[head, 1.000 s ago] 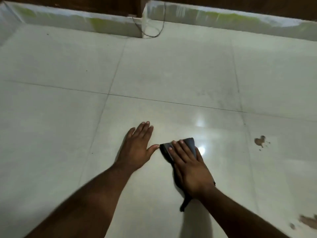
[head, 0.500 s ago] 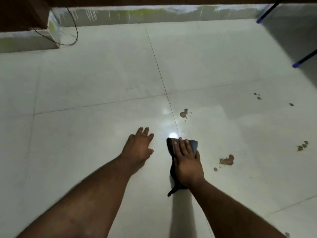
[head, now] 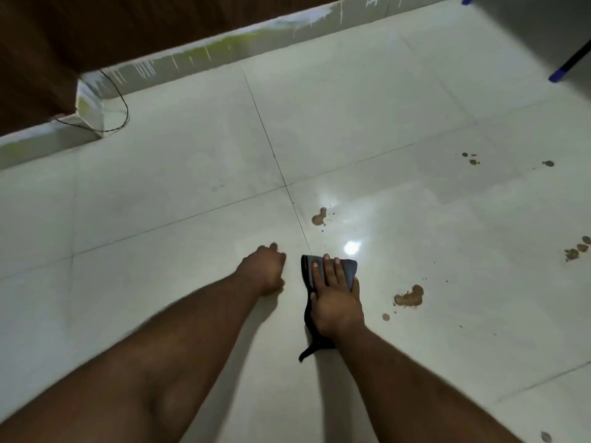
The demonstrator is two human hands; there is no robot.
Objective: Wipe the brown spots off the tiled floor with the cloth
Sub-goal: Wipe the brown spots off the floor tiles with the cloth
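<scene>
My right hand [head: 334, 297] presses flat, fingers straight, on a dark grey cloth [head: 348, 268] lying on the pale tiled floor [head: 179, 174]; a corner of the cloth trails back under my wrist. My left hand [head: 263, 271] rests on the floor just left of the cloth and holds nothing. One brown spot [head: 319, 217] lies ahead of the cloth beside a tile joint. A larger brown smear [head: 409, 297] with a small dot sits just right of my right hand. More brown spots [head: 575, 249] lie at the right edge, and small ones [head: 470, 158] farther off.
A paint-streaked skirting [head: 224, 52] under dark wood runs along the far wall, with a step in it at the left. A thin black cable [head: 123, 113] loops on the floor there. A blue-tipped rod [head: 561, 71] leans at the upper right.
The view has swung right, bringing several more brown spots into sight. My right hand stays flat on the cloth. My left hand's fingers now show less.
</scene>
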